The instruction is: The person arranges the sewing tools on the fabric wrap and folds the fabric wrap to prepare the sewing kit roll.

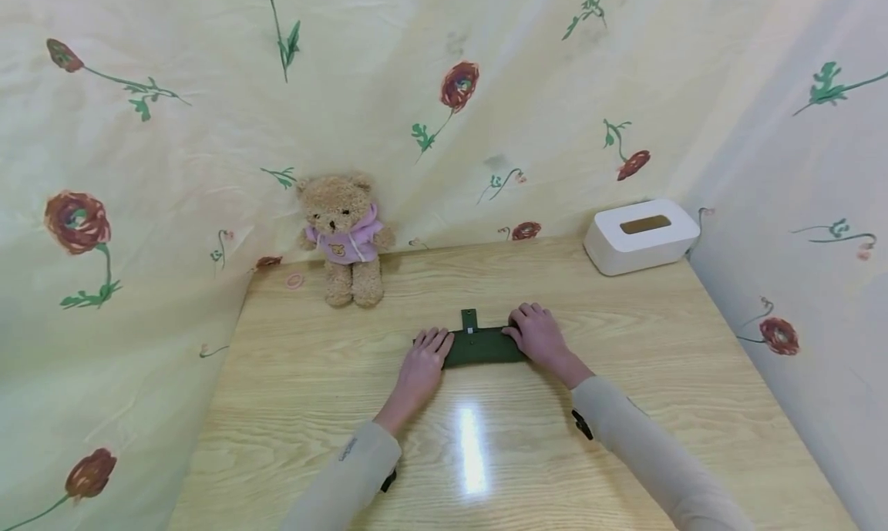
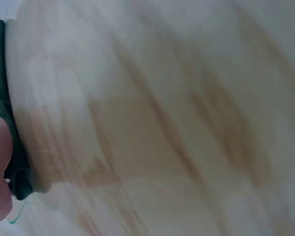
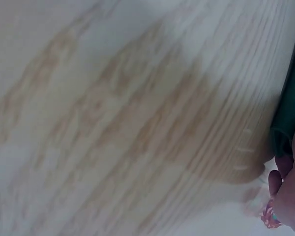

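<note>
A dark green folded pouch-like piece [image 1: 484, 347] lies flat as a long strip on the wooden table. From its far edge a short strap [image 1: 469, 317] sticks up, with a small snap on it and a pale bit at its base. My left hand [image 1: 424, 359] grips the strip's left end, fingers over the top. On the right end, my right hand [image 1: 540, 338] holds on with bent fingers. The left wrist view catches the green end [image 2: 20, 172] beside my fingers at the frame's edge. Fingers curl at the other green end [image 3: 287, 115] in the right wrist view.
Behind the left hand, a teddy bear [image 1: 347, 238] in a purple hoodie sits against the floral cloth. A pink ring [image 1: 294, 281] lies by it. At the back right stands a white tissue box [image 1: 610, 242]. Floral cloth encloses the wooden table [image 1: 312, 408] at the back and sides.
</note>
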